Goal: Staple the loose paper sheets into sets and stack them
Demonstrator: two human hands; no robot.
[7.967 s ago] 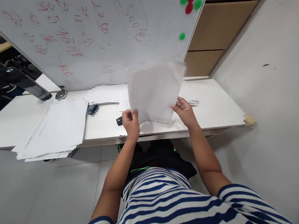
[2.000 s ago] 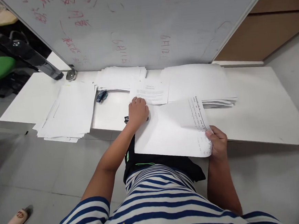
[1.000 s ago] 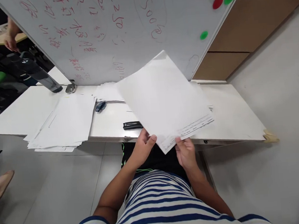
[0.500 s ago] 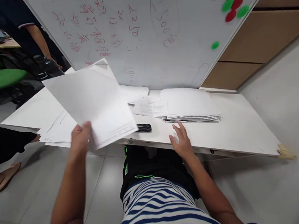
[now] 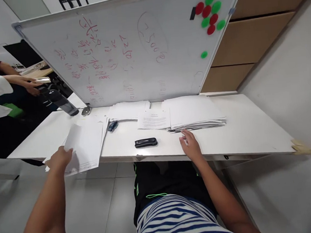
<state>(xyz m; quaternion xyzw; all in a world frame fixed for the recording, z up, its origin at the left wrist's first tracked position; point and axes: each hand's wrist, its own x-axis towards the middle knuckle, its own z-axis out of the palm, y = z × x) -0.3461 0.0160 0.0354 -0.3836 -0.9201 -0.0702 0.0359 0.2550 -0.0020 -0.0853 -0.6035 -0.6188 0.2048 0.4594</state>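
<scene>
At the left of the table my left hand (image 5: 59, 158) is closed on the near-left corner of some white sheets of paper (image 5: 86, 145), which lie over other sheets there. My right hand (image 5: 190, 145) rests by the table's front edge with fingers loosely bent and apart, holding nothing. Its fingertips are close to the front of a thick paper stack (image 5: 194, 110); I cannot tell whether they touch. Between my hands lies a black stapler (image 5: 146, 142). A printed sheet (image 5: 153, 120) sits beside the thick stack, and another paper pile (image 5: 128, 109) lies farther back.
A whiteboard (image 5: 107, 55) with red writing and round magnets stands along the table's (image 5: 248, 127) back. A small dark blue object (image 5: 112, 126) and a dark bottle (image 5: 63, 102) lie toward the left. Other people's hands (image 5: 26, 83) show at far left. Cardboard boxes (image 5: 246, 41) stand behind.
My left hand has moved left and down, bringing the raised sheets onto the papers at the table's left. My right hand stays near the thick stack. The camera view has shifted, and a white-sleeved person appears.
</scene>
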